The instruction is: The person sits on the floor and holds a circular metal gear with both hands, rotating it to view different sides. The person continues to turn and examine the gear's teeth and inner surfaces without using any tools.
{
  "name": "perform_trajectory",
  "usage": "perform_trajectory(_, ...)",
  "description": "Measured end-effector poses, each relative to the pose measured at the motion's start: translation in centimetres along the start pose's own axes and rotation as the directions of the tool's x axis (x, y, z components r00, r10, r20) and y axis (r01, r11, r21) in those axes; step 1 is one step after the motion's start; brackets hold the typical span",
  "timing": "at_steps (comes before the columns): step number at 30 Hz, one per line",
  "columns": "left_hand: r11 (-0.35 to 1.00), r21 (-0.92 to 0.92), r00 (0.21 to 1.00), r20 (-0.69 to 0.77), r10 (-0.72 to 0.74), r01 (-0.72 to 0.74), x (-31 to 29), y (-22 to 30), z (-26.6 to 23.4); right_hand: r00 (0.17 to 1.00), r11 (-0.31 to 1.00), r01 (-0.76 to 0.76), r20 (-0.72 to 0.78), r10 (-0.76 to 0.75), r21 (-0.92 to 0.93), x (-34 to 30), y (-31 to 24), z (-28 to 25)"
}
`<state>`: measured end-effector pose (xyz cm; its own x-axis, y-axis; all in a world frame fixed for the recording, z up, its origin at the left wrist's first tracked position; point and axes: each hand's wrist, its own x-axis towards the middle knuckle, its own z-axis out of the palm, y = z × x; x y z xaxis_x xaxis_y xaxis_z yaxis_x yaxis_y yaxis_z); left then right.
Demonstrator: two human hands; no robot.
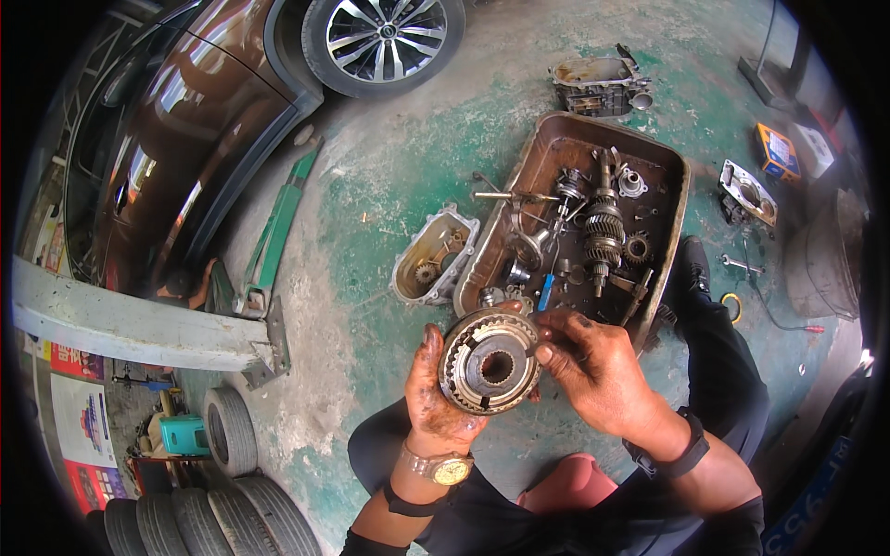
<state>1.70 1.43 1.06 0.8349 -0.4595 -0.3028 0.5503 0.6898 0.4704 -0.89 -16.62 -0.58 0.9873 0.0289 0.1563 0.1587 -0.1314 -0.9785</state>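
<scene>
My left hand (pixel 436 398) is wrapped round a round, toothed synchronizer hub (pixel 478 378) in its sleeve, gripping it from below and the left. Its face is turned up toward me, with a splined hole in the middle. At the right rim, my right hand (pixel 598 366) has thumb and forefinger pinched together, touching the edge. Whatever lies between those fingertips is too small or hidden to make out. Both hands are dark with grease. Just beyond them is a rusty metal tray (pixel 663 167) with a gear shaft (pixel 604 227) and a blue-handled tool (pixel 545 292) in it.
An open gearbox cover (pixel 436 255) lies left of the tray, and a metal housing (pixel 598 83) sits behind it. A green jack (pixel 283 222) and a brown car (pixel 185 120) are at left. To the right are a wrench (pixel 742 266) and a bucket (pixel 820 255). Tyres (pixel 195 524) stand at lower left.
</scene>
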Motion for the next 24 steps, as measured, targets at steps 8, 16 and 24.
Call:
perform_trajectory(8,0.997,0.073,0.999,-0.031,0.021,-0.019,0.07,-0.23,-0.41,1.0,1.0,-0.01,-0.008,0.01,0.009,-0.05,0.62,0.36)
perform_trajectory(16,0.988,0.15,0.999,-0.021,0.028,-0.024,0.3,-0.25,-0.69,1.0,0.997,-0.016,-0.002,0.016,-0.076,0.04,0.72,0.3)
perform_trajectory(24,0.989,0.149,0.996,-0.086,0.036,-0.023,0.18,-0.27,-0.84,0.994,0.975,0.086,-0.055,-0.099,-0.205,0.19,0.28,0.15)
